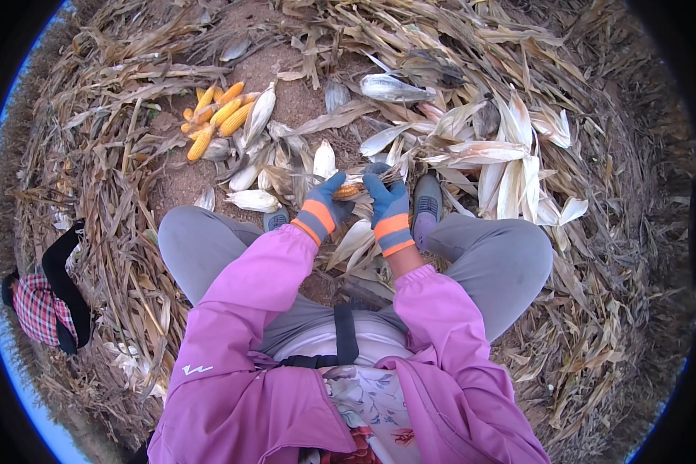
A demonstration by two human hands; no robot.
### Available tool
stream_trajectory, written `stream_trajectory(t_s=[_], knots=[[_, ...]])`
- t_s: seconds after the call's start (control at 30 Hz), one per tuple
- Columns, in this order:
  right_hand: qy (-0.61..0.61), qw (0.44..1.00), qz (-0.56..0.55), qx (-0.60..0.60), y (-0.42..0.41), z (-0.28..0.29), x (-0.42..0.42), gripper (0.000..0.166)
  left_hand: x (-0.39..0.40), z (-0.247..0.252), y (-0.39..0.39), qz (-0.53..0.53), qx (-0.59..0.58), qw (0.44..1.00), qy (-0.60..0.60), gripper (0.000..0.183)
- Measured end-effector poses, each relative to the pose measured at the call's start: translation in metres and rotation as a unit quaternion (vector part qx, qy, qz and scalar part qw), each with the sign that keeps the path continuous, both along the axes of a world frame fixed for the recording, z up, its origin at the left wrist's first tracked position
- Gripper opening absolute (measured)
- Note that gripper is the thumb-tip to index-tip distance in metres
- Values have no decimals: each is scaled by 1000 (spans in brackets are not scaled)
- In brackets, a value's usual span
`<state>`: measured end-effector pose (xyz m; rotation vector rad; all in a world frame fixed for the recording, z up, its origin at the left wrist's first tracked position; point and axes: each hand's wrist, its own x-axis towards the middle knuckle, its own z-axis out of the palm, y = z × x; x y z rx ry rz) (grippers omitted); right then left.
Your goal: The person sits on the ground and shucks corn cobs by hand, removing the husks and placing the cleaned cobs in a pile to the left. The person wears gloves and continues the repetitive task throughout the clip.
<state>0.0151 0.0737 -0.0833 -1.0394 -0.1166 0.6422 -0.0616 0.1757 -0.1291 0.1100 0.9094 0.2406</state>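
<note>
Between my gloved hands lies a partly husked ear of corn, its orange-yellow kernels showing on the left part. My left hand, in a blue and orange knit glove, grips the kernel end. Dry husk at the other end is pinched in my right hand. Just beyond my left hand stands an ear in pale husk. Another husked-over ear lies left of it, near my shoe. Farther off to the left sits a small heap of bare yellow corn ears.
Peeled white husks pile up at the right. A grey, unpeeled ear rests farther ahead. Dry corn stalks surround a patch of bare soil. At the far left another person in a checked top bends over.
</note>
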Motion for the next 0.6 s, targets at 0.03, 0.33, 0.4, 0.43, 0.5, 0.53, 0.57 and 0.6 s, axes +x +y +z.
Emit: stream_trajectory(t_s=[0.03, 0.33, 0.4, 0.43, 0.5, 0.53, 0.57, 0.6], knots=[[-17, 1000, -2, -3, 0, -4, -1, 17, 0, -1, -1, -1, 5, 1000, -3, 37], [89, 995, -39, 1, -3, -6, 7, 15, -2, 21, -6, -51, -21, 995, -85, 44], [115, 993, -36, -1, -5, -5, 8, 15, -3, 21, -6, -76, -22, 991, -110, 45], [128, 991, -33, -2, -5, -3, 9, 16, -4, 18, -4, -87, -27, 989, -120, 45], [148, 988, -38, -16, -5, -6, 11, 16, -4, 18, -1, -107, -37, 984, -139, 46], [158, 986, -42, -23, -6, -8, 12, 16, -4, 22, -1, -115, -42, 982, -147, 46], [161, 986, -40, -19, -6, -12, 15, 18, -3, 25, -1, -123, -47, 979, -155, 47], [165, 985, -39, -15, -6, -16, 17, 21, -3, 30, -2, -128, -22, 976, -172, 47]])
